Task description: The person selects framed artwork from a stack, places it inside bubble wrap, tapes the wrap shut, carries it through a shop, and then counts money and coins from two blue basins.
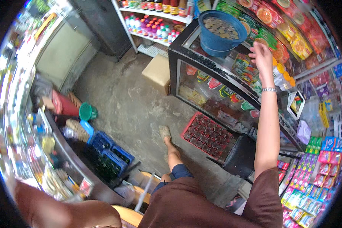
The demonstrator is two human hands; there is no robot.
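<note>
My right hand (262,59), with a metal watch band (269,89) at the wrist, reaches out above the glass display case (216,72). Its fingers are loosely bent and apart, and nothing shows in them. Just left of it a blue bucket (216,45) of coins (221,29) stands on the case, apart from the hand. Hanging snack packets (268,40) are behind the fingers. My left arm (76,214) is bent at the lower left, and its hand is not visible.
A red crate of bottles (207,135) and a black chair (239,156) stand beside the case. A cardboard box (158,72) sits near the bottle shelf (155,15). On the left are blue crates (112,154), a green bin (88,112) and a counter (70,159).
</note>
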